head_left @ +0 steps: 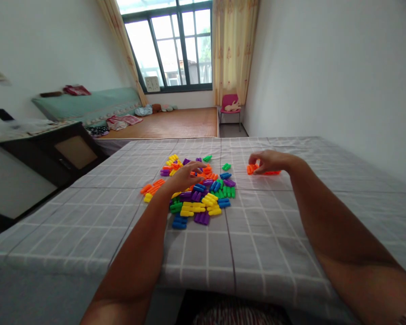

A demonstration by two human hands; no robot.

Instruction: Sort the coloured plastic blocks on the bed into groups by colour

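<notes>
A heap of bright plastic bullet-shaped toy pieces (192, 206), joined in small blocks of yellow, purple, blue, green and orange, lies on the checked tablecloth (264, 243). My left hand (186, 177) is over the far-left part of this heap. Its fingers and thumb are apart, with orange and purple pieces right beside them; no piece shows in its grasp. To the right of the heap, my right hand (269, 161) is bent down with its fingers closed on an orange toy block (251, 169). More orange pieces (274, 173) lie under that hand, partly hidden by it.
Two green pieces (226, 166) lie loose at the heap's far edge. Beyond the table stands a bed (186, 124) with cloths on it, and a pink chair (230, 101). A dark cabinet (47, 149) is at the left, a white wall (338, 81) at the right.
</notes>
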